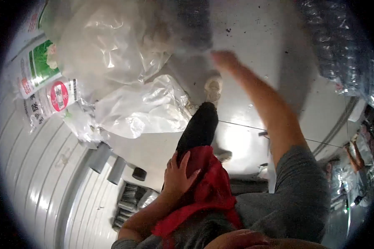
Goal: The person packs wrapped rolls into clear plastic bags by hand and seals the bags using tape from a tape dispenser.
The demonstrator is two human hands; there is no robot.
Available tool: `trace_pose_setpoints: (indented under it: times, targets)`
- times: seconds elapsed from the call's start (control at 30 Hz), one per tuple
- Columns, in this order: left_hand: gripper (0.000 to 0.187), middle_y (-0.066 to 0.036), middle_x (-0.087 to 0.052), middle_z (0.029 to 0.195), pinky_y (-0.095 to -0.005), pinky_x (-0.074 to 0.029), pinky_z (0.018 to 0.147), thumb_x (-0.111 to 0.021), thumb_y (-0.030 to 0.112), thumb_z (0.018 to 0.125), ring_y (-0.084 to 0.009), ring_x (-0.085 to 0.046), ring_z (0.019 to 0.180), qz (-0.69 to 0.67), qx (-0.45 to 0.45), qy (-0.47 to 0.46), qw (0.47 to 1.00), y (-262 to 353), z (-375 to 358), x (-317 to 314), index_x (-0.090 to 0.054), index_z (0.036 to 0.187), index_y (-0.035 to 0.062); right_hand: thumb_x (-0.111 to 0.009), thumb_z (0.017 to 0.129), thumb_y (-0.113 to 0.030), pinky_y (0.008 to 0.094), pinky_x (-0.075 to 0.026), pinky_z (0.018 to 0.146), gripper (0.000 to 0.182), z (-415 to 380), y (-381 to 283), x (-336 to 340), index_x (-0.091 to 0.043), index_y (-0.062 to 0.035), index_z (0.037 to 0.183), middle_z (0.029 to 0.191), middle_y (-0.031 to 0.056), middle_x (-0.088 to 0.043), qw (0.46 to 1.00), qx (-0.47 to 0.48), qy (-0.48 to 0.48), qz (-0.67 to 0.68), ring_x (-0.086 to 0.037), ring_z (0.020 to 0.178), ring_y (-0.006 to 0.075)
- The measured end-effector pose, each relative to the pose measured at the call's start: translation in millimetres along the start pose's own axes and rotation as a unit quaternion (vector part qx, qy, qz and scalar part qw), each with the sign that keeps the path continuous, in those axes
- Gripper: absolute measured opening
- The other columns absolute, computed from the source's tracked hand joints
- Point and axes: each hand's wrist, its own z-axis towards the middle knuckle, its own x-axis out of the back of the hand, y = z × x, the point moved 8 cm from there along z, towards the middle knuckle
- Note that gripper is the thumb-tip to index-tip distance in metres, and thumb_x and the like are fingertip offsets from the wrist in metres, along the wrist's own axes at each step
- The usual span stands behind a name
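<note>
My left hand (179, 174) lies on the red apron (210, 178) over my thigh, its fingers spread and holding nothing. My right arm stretches forward, and my right hand (226, 61) is smeared by motion. It is beside a dark grey blurred shape (191, 29) whose kind I cannot make out. Whether the hand touches that shape or grips anything does not show. Large clear plastic bags (108, 45) are heaped to the left of it, and a crumpled clear plastic bag (145, 110) lies nearer, by my shoe (213, 88).
Printed white and green packages (45, 62) lie against the ribbed white wall (33, 166) on the left. Grey pipe pieces (108, 164) and a black tray (131, 197) are below them. Clear-wrapped stacked goods (345, 45) stand at the right on the grey floor (253, 37).
</note>
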Motion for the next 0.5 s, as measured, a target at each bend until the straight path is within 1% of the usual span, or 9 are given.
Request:
trace_pose_setpoints:
  times: [0.03,0.07,0.13,0.2,0.3,0.37,0.4,0.47,0.5]
  targets:
    - [0.081,-0.029,-0.029,0.139,-0.0546,-0.037,0.099,-0.064,0.05,0.081,-0.0471,-0.037,0.123,-0.02,-0.001,-0.006,1.0,-1,4,-4,-0.025,0.145,0.0186,-0.055,0.084,-0.015,0.0441,-0.053,0.07,0.015,-63,-74,74,-0.059,-0.0048,0.095,0.085,0.015,-0.065,0.99,0.104,0.043,0.087,-0.064,0.08,0.0332]
    - [0.083,-0.03,-0.028,0.139,-0.0543,-0.034,0.102,-0.065,0.049,0.082,-0.0473,-0.035,0.126,-0.038,-0.002,-0.013,0.999,-1,1,-8,-0.023,0.146,0.0154,-0.061,0.082,-0.018,0.0433,-0.053,0.067,0.017,-97,-112,84,-0.061,-0.0062,0.094,0.082,0.0134,-0.063,0.977,0.039,-0.116,0.177,-0.063,0.076,0.0325]
    - [0.091,-0.03,-0.026,0.142,-0.0509,-0.032,0.105,-0.067,0.042,0.081,-0.0462,-0.031,0.128,-0.13,-0.014,0.143,0.981,-22,-5,-13,-0.014,0.146,0.005,-0.066,0.081,-0.023,0.046,-0.051,0.073,0.019,-207,-181,180,-0.064,-0.0081,0.092,0.078,0.0101,-0.062,0.938,0.19,0.057,0.284,-0.063,0.068,0.031]
    - [0.095,-0.029,-0.023,0.143,-0.0452,-0.031,0.106,-0.069,0.025,0.082,-0.038,-0.029,0.132,-0.327,-0.009,0.277,0.903,-47,-11,-5,-0.005,0.145,-0.0055,-0.067,0.081,-0.026,0.0458,-0.048,0.081,0.02,-292,-193,201,-0.066,-0.0094,0.092,0.078,0.0086,-0.063,0.918,0.11,0.057,0.377,-0.063,0.071,0.0299]
    - [0.081,-0.02,-0.041,0.135,-0.0364,-0.038,0.1,-0.064,0.018,0.087,-0.0273,-0.044,0.12,-0.593,-0.097,0.192,0.776,0,-44,22,-0.011,0.148,0.0066,-0.067,0.084,-0.024,0.0427,-0.034,0.103,0.019,-441,-205,228,-0.068,-0.0066,0.091,0.083,0.0067,-0.065,0.872,-0.014,0.065,0.484,-0.06,0.094,0.0248]
    - [0.068,-0.015,-0.046,0.133,-0.0329,-0.04,0.098,-0.06,0.016,0.091,-0.022,-0.048,0.117,-0.591,-0.174,0.107,0.78,42,-80,18,-0.021,0.147,0.0094,-0.067,0.085,-0.021,0.0419,-0.033,0.104,0.018,-529,-214,221,-0.068,-0.0051,0.093,0.085,0.0074,-0.066,0.906,-0.076,0.094,0.405,-0.059,0.097,0.0233]
    - [0.059,-0.012,-0.046,0.135,-0.0324,-0.039,0.099,-0.057,0.017,0.093,-0.0202,-0.048,0.118,-0.565,-0.215,0.066,0.794,62,-102,10,-0.029,0.145,0.0081,-0.066,0.085,-0.017,0.0413,-0.037,0.1,0.016,-574,-214,202,-0.068,-0.0035,0.093,0.086,0.008,-0.066,0.834,-0.099,0.116,0.53,-0.06,0.093,0.0221]
    - [0.051,-0.011,-0.048,0.134,-0.0314,-0.039,0.099,-0.052,0.018,0.095,-0.0189,-0.048,0.118,-0.552,-0.227,0.029,0.802,89,-147,-32,-0.034,0.142,0.0072,-0.062,0.088,-0.012,0.0355,-0.048,0.085,0.013,-665,-233,159,-0.067,-0.0007,0.092,0.087,0.0089,-0.066,0.591,-0.132,0.194,0.772,-0.061,0.083,0.0186]
    - [0.044,-0.01,-0.049,0.133,-0.0303,-0.038,0.1,-0.048,0.019,0.098,-0.0177,-0.048,0.117,-0.545,-0.225,-0.002,0.807,104,-163,-53,-0.039,0.139,0.0062,-0.062,0.088,-0.012,0.0325,-0.048,0.08,0.013,-710,-244,151,-0.067,-0.0002,0.09,0.085,0.0087,-0.065,0.565,-0.142,0.248,0.774,-0.06,0.08,0.0179]
